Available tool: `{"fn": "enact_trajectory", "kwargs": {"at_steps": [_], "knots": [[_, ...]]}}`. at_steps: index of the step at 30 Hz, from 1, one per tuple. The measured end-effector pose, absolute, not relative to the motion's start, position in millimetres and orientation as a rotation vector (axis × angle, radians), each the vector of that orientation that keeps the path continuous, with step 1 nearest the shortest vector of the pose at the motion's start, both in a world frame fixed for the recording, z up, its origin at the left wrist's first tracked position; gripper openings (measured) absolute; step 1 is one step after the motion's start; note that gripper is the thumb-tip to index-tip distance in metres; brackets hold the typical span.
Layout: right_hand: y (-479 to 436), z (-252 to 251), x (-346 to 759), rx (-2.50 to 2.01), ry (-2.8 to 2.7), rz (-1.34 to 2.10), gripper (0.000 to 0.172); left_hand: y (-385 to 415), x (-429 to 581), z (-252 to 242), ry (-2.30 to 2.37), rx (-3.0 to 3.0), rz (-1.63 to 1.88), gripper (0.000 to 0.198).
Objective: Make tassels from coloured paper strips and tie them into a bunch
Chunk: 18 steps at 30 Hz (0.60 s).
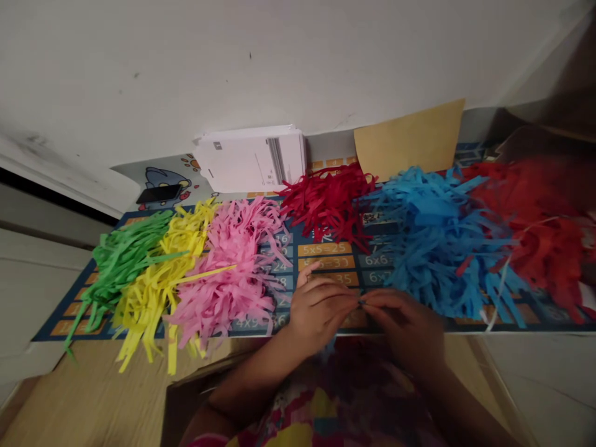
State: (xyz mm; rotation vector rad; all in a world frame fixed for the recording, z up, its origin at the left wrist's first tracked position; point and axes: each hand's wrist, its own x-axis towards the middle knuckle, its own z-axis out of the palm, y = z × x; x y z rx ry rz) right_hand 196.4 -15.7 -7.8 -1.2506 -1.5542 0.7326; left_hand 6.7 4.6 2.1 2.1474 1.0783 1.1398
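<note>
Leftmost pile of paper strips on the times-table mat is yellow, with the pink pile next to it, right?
Not quite: the leftmost pile is green. The head view shows green strips at the left end, then the yellow strips, with the pink strips next to them.

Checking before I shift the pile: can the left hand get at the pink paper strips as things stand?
Likely yes: the left hand sits right beside the pink paper strips, with only the printed times-table mat between them and nothing in the way.
</note>
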Motion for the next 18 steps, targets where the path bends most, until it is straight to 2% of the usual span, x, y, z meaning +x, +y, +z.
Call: {"fn": "enact_trajectory", "kwargs": {"at_steps": [6,11,14,18], "knots": [[-17,-13,202,-1.279,-1.480,0.756,0.008,10,17,1,1.013,2.163,1.143,0.017],[-12,-16,207,-1.259,-1.349,0.951,0.004,17,27,6,1.048,1.844,1.075,0.005],[-5,-15,209,-1.216,-1.305,1.149,0.007,21,31,7,1.012,1.485,1.012,0.013],[3,-14,209,-1.203,-1.357,1.117,0.008,24,32,2,0.959,1.188,0.959,0.021]]}}
